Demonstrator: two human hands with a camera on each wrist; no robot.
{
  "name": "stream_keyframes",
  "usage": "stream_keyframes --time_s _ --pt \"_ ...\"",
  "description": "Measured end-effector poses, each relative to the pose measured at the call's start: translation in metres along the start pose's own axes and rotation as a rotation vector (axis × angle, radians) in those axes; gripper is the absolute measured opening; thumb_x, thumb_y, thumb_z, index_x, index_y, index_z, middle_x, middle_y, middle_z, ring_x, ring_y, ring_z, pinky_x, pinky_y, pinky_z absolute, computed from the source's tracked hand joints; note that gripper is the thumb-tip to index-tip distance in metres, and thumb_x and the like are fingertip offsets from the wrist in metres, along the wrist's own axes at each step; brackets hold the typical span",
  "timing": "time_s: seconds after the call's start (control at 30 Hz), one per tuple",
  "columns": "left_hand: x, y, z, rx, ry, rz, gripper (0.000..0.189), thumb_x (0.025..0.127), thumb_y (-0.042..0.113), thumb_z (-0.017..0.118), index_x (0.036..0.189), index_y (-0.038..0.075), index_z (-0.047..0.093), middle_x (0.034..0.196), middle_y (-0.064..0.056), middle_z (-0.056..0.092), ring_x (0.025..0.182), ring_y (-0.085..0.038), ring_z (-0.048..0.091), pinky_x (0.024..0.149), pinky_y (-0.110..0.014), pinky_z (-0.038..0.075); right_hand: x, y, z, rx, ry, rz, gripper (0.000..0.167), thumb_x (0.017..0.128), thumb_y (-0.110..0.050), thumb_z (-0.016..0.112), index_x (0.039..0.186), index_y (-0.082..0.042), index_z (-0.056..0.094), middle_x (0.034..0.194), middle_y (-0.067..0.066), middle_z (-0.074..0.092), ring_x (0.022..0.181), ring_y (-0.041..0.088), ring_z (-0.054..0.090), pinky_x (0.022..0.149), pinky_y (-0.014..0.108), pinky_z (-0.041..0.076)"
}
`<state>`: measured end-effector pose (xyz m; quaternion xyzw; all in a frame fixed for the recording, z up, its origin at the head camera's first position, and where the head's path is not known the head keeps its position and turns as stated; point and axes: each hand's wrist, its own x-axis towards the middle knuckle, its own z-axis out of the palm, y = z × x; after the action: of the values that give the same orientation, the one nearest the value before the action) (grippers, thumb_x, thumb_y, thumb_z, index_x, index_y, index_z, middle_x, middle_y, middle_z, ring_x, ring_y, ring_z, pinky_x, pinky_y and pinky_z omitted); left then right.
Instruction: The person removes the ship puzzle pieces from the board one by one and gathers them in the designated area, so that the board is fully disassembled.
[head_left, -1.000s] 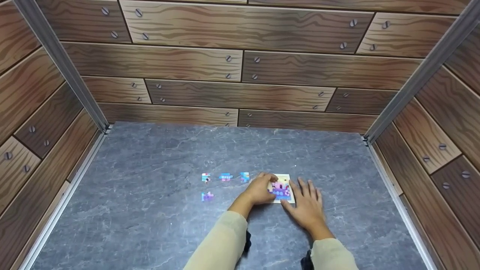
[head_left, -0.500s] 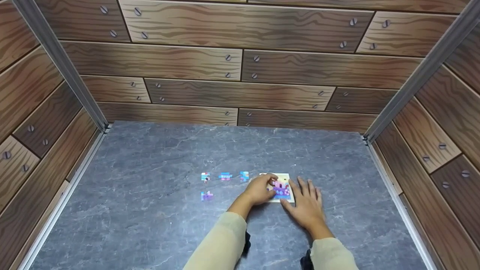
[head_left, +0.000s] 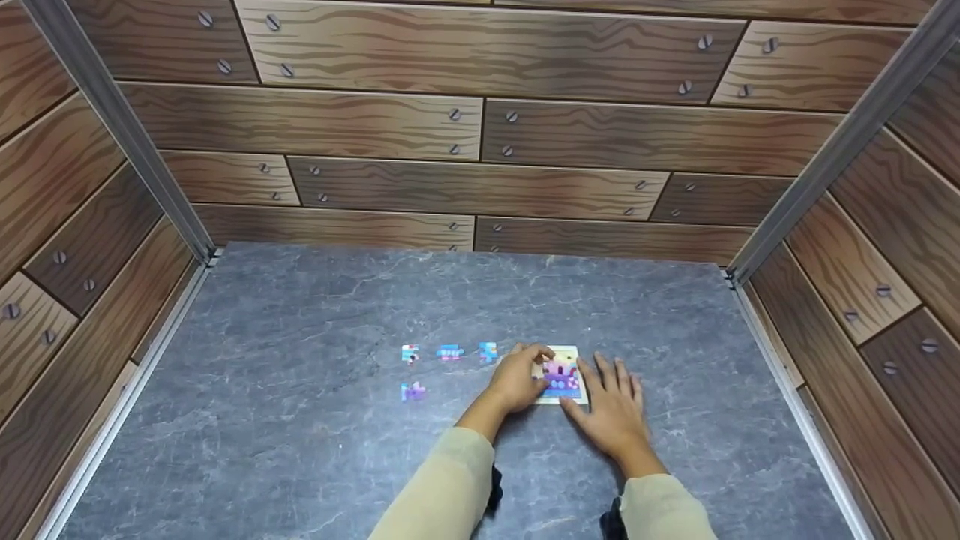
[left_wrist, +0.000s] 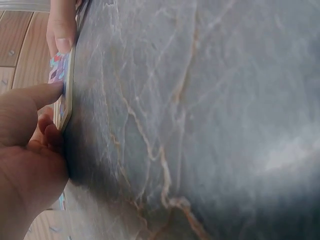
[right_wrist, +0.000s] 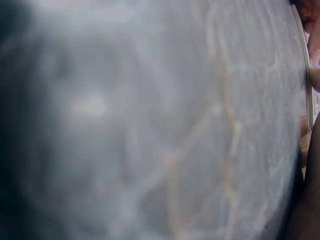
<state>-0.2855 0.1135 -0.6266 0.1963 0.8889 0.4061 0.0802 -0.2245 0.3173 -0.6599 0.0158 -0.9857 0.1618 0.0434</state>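
In the head view, a small jigsaw puzzle board (head_left: 571, 352) with a pale border and a pink, purple and yellow picture lies flat on the grey surface. My left hand (head_left: 516, 380) grips its left side, fingers curled and thumb on the picture; the left wrist view shows this thumb (left_wrist: 50, 92) at the board's edge. Whether a loose piece sits under those fingers is hidden. My right hand (head_left: 616, 420) rests along the board's right edge with its fingers extended, its thumb touching the lower right corner. The right wrist view catches only a sliver of the board (right_wrist: 310, 107).
Left of the board lie several loose jigsaw pieces: a blue one (head_left: 488, 352), a blue-pink one (head_left: 450, 352), a white-blue one (head_left: 409, 353) and a purple one (head_left: 412, 391). Wood-patterned walls (head_left: 480, 135) with metal corner posts enclose the marbled surface (head_left: 300, 450).
Both hands keep almost the same place at the board; the left fingers shift very slightly. The loose pieces stay put, and the whole view drifts a little.
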Motion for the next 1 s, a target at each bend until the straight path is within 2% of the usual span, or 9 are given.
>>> stream_keyframes --time_s 0.23,0.37,0.5,0.7,1.0 --pt "0.001 0.000 0.000 0.003 -0.002 -0.023 0.041 0.098 0.009 0.077 0.138 0.014 0.069 0.129 -0.008 0.069 0.124 -0.026 0.067 0.112 -0.042 0.053 0.001 0.000 0.000 0.003 -0.004 0.004 0.086 0.099 -0.068 0.061 0.168 -0.022 0.041 0.178 0.016 0.030 0.166 0.050 0.018 0.132 0.075 0.008" --pt "0.002 0.001 0.000 0.016 -0.006 -0.009 0.045 0.098 0.009 0.076 0.142 0.016 0.067 0.127 -0.007 0.070 0.122 -0.025 0.066 0.110 -0.042 0.053 0.000 0.000 -0.001 0.007 -0.008 0.005 0.086 0.099 -0.068 0.062 0.168 -0.022 0.041 0.178 0.016 0.030 0.166 0.051 0.018 0.132 0.074 0.008" --pt "0.003 0.005 -0.001 0.047 -0.039 0.000 0.049 0.099 0.006 0.073 0.146 0.020 0.065 0.127 -0.008 0.067 0.116 -0.025 0.066 0.107 -0.041 0.055 0.000 0.000 -0.001 0.008 -0.008 0.003 0.086 0.098 -0.068 0.062 0.168 -0.021 0.041 0.178 0.017 0.030 0.166 0.051 0.018 0.132 0.074 0.008" --pt "0.004 0.014 -0.003 0.108 -0.093 -0.003 0.042 0.101 0.004 0.066 0.139 0.022 0.070 0.126 -0.008 0.063 0.109 -0.021 0.063 0.101 -0.033 0.055 0.000 0.000 -0.001 0.009 0.004 -0.004 0.085 0.098 -0.066 0.063 0.167 -0.021 0.043 0.178 0.017 0.032 0.166 0.051 0.020 0.132 0.075 0.009" --pt "0.003 0.018 -0.002 0.124 -0.097 -0.006 0.041 0.100 0.002 0.064 0.137 0.020 0.070 0.121 -0.010 0.062 0.106 -0.022 0.060 0.096 -0.030 0.055 0.000 0.000 0.000 0.011 0.010 -0.006 0.085 0.098 -0.066 0.063 0.166 -0.020 0.043 0.177 0.017 0.033 0.166 0.051 0.021 0.132 0.074 0.010"
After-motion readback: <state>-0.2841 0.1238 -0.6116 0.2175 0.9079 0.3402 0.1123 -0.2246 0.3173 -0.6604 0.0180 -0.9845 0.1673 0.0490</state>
